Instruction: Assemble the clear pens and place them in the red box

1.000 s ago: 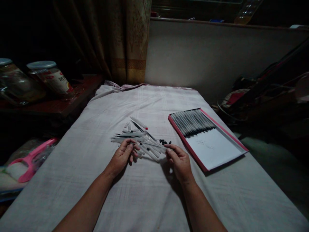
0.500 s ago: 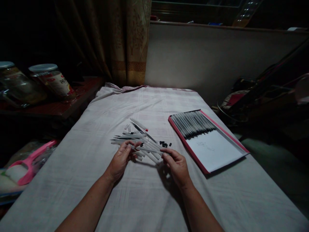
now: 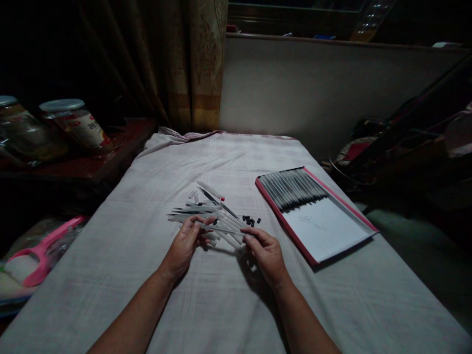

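Note:
My left hand [image 3: 186,246] is closed, thumb and fingers pinching one end of a slim grey pen [image 3: 223,229]. My right hand [image 3: 266,253] pinches the other end, so the pen lies nearly level between both hands. Whether it is a whole pen or a refill going into a barrel I cannot tell. Just beyond and beneath the hands lies a loose pile of clear pen barrels [image 3: 197,209] and dark refills [image 3: 210,195]. Several small black end plugs [image 3: 249,220] are scattered right of the pile. A clear pen with a red end [image 3: 212,190] rests at its far side.
To the right, an open red-edged box [image 3: 295,238] holds a row of black-tipped pens [image 3: 293,188] above white card. A pale checked cloth [image 3: 206,314] covers the table. Jars [image 3: 79,125] stand on a side table at left, above a pink handled item [image 3: 44,250].
My right hand has come slightly closer to the left, narrowing the gap along the pen. Both hands keep their pinch. The whole view has shifted a little.

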`<state>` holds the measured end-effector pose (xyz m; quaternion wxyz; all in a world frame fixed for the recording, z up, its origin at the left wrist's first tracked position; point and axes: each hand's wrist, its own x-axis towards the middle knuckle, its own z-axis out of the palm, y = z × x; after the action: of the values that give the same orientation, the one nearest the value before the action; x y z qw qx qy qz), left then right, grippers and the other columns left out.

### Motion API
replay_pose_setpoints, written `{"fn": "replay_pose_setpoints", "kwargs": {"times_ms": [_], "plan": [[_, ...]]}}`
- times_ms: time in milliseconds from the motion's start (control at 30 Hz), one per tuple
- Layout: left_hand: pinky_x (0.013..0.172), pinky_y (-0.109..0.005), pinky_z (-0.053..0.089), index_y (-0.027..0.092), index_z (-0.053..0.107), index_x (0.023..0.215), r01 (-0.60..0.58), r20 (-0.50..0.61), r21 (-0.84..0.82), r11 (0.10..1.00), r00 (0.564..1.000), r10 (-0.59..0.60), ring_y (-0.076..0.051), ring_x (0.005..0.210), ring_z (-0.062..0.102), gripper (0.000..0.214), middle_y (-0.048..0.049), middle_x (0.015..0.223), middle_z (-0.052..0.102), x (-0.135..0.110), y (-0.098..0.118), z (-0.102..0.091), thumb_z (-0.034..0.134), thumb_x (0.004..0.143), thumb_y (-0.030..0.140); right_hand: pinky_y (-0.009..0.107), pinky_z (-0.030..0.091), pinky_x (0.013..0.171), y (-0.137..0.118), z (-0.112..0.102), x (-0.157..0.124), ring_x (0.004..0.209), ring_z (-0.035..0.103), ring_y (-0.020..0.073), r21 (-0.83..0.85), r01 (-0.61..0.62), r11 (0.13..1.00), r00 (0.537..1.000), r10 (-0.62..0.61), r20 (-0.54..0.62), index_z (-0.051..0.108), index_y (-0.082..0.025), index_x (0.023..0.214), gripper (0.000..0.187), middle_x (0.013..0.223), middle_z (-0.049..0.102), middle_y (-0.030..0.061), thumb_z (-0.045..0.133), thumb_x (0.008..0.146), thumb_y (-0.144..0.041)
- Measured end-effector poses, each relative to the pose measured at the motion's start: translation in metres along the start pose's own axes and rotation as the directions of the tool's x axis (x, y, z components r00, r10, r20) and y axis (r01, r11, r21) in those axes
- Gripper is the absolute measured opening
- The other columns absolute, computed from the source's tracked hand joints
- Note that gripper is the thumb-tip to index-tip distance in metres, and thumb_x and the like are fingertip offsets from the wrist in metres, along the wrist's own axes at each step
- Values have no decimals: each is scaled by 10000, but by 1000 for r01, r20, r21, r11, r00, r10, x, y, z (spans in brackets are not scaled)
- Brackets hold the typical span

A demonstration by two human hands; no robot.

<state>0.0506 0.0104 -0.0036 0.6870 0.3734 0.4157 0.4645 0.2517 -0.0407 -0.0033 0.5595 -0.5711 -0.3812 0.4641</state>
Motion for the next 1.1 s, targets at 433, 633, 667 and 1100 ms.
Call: {"fn": "replay_pose_setpoints", "kwargs": {"times_ms": [433,633,667,1100], "plan": [[346,-159,242,151,706,1042,143,12,329,934,988,-155,-47,360,388,515,43,518,570,-3,7,-9,761,709,541,362,535,789,4,-15,6,832,703,242,-390,227,892,956,-127,264,797,-195,934,252,886,778,79,616,828,-334],[367,-164,242,139,728,940,187,16,263,946,980,-198,-56,386,450,402,3,564,628,-2,6,-13,818,671,424,328,526,752,2,-14,5,793,692,221,-421,337,842,925,-212,316,785,-208,913,224,850,766,65,580,866,-285],[372,-164,253,138,727,928,187,14,254,949,980,-197,-62,396,468,403,1,565,630,-1,5,-12,826,659,421,325,523,751,2,-13,5,791,691,219,-423,343,839,922,-215,322,785,-209,906,222,847,764,65,578,867,-279],[352,-154,270,131,712,909,139,-1,315,939,989,-146,-66,394,475,434,-30,615,681,0,10,-7,795,661,478,349,538,769,10,-3,4,816,712,234,-412,386,825,917,-291,274,790,-208,909,229,861,777,87,576,859,-271]]}}
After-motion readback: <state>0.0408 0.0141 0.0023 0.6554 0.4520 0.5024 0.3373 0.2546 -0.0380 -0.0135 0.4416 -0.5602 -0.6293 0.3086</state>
